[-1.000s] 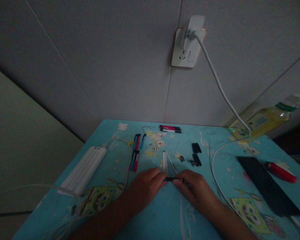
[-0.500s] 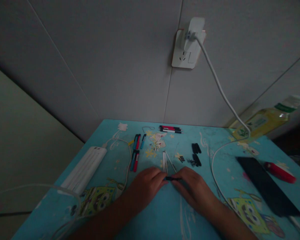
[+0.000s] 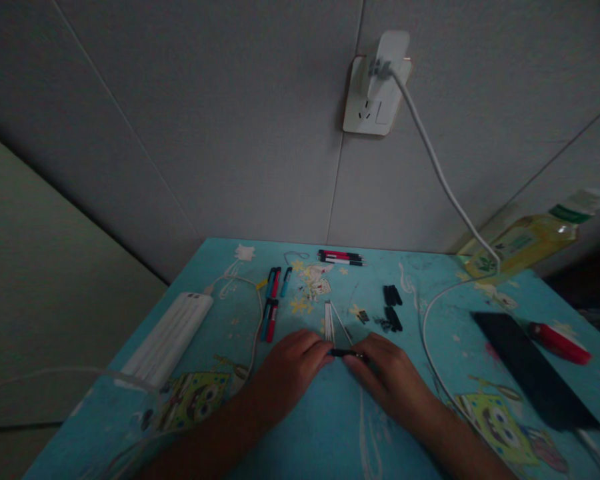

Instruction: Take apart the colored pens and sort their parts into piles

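Note:
My left hand is closed, its thumb and fingertips pinching one end of a short black pen part. Facing it, my right hand pinches the other end, where something small and shiny shows at the fingertips. The part lies level between both hands, low over the table. Just beyond the fingers are several thin white pen refills, one of them slanted. Left of these lie blue and red pen barrels. To the right are black pen grips or caps and a little heap of small dark pieces.
Assembled pens lie at the table's back edge. A white power strip with a cable is on the left. At right are a dark flat slab, a red-handled tool, a yellow bottle and a white charging cable.
More of the black pen part now shows between my hands, and the gap between my fingertips looks slightly wider. The things on the table stay where they were.

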A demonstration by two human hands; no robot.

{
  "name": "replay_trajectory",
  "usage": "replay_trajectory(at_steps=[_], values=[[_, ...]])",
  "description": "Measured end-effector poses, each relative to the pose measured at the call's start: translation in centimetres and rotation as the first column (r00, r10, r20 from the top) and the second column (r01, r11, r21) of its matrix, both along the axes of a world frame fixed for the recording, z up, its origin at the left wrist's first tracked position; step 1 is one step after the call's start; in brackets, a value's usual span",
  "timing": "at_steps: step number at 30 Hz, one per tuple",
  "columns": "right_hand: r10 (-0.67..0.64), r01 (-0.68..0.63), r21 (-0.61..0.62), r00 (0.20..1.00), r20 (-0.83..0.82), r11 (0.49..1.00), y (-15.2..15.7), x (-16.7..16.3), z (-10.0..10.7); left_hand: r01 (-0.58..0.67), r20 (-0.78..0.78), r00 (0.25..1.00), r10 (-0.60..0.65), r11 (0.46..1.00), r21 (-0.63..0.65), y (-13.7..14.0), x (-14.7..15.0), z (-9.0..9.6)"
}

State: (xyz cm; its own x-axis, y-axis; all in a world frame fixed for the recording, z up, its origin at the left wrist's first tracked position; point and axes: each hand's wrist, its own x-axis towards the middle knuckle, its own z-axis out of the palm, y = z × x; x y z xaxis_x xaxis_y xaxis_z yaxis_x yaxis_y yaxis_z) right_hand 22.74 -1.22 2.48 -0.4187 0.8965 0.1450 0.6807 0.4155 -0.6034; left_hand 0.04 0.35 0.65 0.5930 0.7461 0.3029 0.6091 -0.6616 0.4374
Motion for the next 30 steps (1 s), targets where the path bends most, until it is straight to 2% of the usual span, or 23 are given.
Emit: replay_trajectory(at_steps=[4,8,14,19,23,25,30], values=[[-0.082,0.082,0.035,0.996,0.024,0.996,0.5,0.4,-0.5,-0.104,0.004,0.995,0.104,0.994,0.035,0.2,0.0,-0.2],[-0.118,0.103,0.094,0.978,0.173,0.99,1.0,0.8,-1.3,-0.172,0.021,0.985,0.172,0.984,0.048,0.4,-0.1,-0.7],[-0.181,0.122,0.169,0.899,0.398,0.978,1.1,1.0,-1.4,-0.176,0.016,0.984,0.175,0.982,0.061,0.4,-0.1,-0.8],[-0.128,0.043,0.187,0.872,0.472,0.981,0.8,0.9,-1.4,-0.182,0.012,0.983,0.182,0.982,0.053,0.5,-0.1,-0.9],[-0.22,0.09,0.268,0.832,0.509,0.959,0.7,0.8,-1.5,-0.182,0.03,0.983,0.18,0.981,0.062,0.5,-0.1,-1.0],[-0.218,0.074,0.287,0.834,0.508,0.955,0.7,0.8,-1.5,-0.179,0.028,0.984,0.177,0.982,0.055,0.5,-0.1,-0.9],[-0.193,0.062,0.251,0.821,0.537,0.966,0.7,0.8,-1.2,-0.171,0.009,0.985,0.17,0.984,0.047,0.4,-0.1,-0.9]])
